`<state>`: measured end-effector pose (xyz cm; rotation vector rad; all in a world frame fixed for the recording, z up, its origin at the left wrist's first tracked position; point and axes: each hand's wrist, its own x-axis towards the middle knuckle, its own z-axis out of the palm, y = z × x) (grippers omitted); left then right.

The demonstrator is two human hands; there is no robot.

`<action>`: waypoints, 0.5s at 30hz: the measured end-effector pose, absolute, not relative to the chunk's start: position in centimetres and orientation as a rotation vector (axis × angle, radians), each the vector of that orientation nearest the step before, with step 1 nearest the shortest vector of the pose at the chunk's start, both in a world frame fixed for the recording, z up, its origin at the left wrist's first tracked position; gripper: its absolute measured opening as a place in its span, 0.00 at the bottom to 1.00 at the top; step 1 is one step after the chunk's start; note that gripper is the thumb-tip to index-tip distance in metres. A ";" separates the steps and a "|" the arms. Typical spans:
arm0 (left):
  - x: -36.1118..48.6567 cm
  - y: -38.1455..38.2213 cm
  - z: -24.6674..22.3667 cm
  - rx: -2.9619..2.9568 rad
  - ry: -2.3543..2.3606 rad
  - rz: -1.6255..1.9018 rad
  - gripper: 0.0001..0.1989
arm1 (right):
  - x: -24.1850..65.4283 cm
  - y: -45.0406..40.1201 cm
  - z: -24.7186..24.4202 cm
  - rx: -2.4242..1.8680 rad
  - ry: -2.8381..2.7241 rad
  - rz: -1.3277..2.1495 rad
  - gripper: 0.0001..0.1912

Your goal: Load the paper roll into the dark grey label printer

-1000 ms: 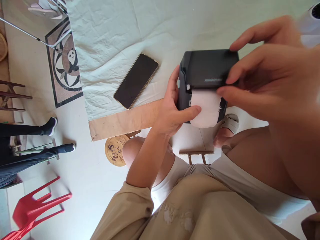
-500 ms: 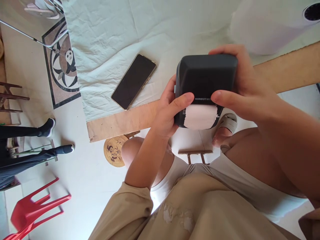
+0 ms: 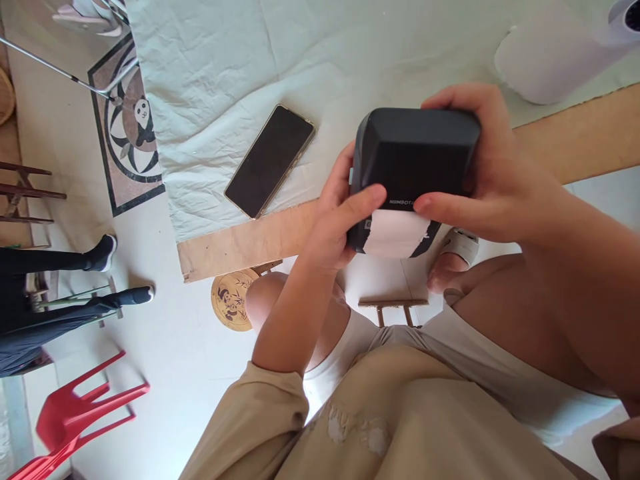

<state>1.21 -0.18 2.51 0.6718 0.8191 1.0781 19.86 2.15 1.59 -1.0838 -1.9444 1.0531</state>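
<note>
A black, round-cornered NIIMBOT device (image 3: 413,175) is being held over the near edge of the worktop (image 3: 245,245), lettered cover (image 3: 423,153) facing up — white, ragged-sided paper (image 3: 394,235) is protruding below.

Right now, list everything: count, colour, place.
Device: one, black, right of centre
Paper: one strip, whitish, on device's near end
Cloth: one, pale green, top
Phone: one, black, on cloth
Wooden board: one, tan, along cloth's near edge
Pale object: one, whitish, upper right, unclear
Panda floor panel: one, multicoloured, upper left
Metal rods: several, silver, upper left
Wooden frame: one, brown, far left
Other person's legs: two, dark-trousered, left
Chair: one, red, lower left
Round panda disc: one, yellow-brown, below board
Left grip: one, bare, device's left
Right grip: one, bare, device's right
Shirt: one, tan, bottom
</note>
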 end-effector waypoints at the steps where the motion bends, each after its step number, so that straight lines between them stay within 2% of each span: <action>1: 1.1 -0.1 2.3 0.684 0.782 1.063 0.19 | 19.9 2.1 1.5 -1.101 -1.944 1.060 0.39; 3: 1.0 0.1 2.0 0.688 0.757 1.039 0.15 | 20.0 2.1 1.7 -1.124 -1.927 1.131 0.41; 6: 1.1 0.2 1.7 0.641 0.846 1.056 0.18 | 20.3 1.8 2.4 -1.190 -1.816 1.274 0.40; 10: 1.5 0.0 1.6 0.582 0.904 1.067 0.18 | 20.8 1.8 3.3 -1.202 -1.781 1.173 0.39; 15: 1.2 0.1 1.5 0.542 0.982 1.119 0.14 | 21.1 2.0 3.4 -1.132 -2.020 1.060 0.45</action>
